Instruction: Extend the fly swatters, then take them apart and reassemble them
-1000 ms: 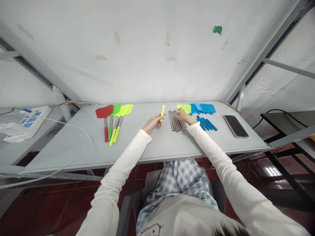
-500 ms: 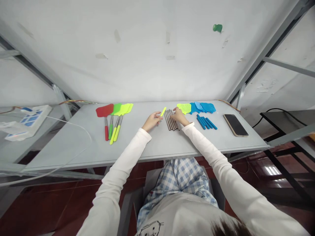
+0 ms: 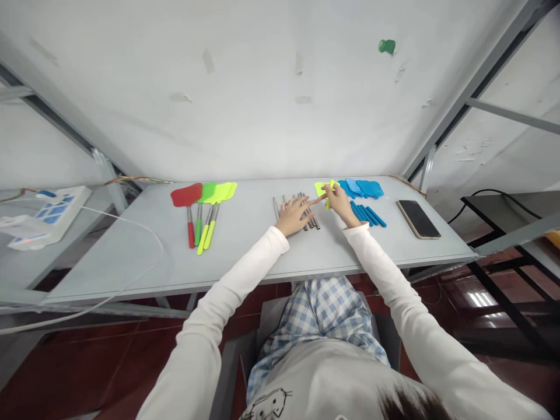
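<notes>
My left hand [image 3: 292, 217] lies over the silver metal rods [image 3: 315, 223] with its fingers spread, covering the middle of several of them. My right hand [image 3: 341, 203] pinches a yellow-green handle sleeve [image 3: 329, 204] and holds it upright in front of the yellow-green fly swatter head [image 3: 320, 188]. The left index fingertip reaches close to the right hand; whether they touch I cannot tell. Blue swatter heads [image 3: 370, 189] overlap just beyond the right hand, and several blue handle sleeves [image 3: 368, 215] lie side by side to its right.
At the left lie whole fly swatters: a red one [image 3: 186, 195], a green one [image 3: 199, 224] and yellow-green ones [image 3: 224, 192]. A phone [image 3: 419, 219] rests near the table's right end. A white cable [image 3: 144, 226] hangs over the left side, by a power strip [image 3: 56, 217].
The yellow-green sleeve has passed from my left hand to my right, which moved right, off the rods. My left hand has come onto the rods, which now spread further left.
</notes>
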A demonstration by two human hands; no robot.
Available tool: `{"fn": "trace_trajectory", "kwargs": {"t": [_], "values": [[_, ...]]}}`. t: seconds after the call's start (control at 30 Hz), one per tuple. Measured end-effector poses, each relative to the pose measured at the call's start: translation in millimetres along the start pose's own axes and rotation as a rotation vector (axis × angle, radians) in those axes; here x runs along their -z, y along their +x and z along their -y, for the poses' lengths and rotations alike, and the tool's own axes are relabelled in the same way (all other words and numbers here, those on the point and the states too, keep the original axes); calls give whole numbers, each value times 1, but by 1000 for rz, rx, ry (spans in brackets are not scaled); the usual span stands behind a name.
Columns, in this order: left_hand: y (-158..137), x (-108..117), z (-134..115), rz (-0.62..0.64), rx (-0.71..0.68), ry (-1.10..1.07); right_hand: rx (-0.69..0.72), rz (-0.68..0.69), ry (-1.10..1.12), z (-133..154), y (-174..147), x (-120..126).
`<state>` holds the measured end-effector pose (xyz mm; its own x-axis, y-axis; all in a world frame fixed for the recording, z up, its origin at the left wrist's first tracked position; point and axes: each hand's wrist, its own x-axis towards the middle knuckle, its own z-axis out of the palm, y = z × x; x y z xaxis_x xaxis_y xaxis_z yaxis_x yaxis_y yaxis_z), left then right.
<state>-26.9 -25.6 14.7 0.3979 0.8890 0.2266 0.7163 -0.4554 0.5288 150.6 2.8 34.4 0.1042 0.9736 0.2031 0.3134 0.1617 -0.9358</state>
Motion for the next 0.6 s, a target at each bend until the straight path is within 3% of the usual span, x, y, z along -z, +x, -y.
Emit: {"fn": "trace_trajectory", "kwargs": {"t": [0.13,0.23,0.4,0.6], "values": [[5,-7,11,120,-9,111,8,-13,-359,-20,-8,46],[4,-2,23,126,7,127,-15,2,-672,-31,-21,61],[-15,22,46,84,124,219,22,3,-1019,-36,-38,56],[-49,48,71,71,356,213,86,-103,-1111,-41,-40,50]]}}
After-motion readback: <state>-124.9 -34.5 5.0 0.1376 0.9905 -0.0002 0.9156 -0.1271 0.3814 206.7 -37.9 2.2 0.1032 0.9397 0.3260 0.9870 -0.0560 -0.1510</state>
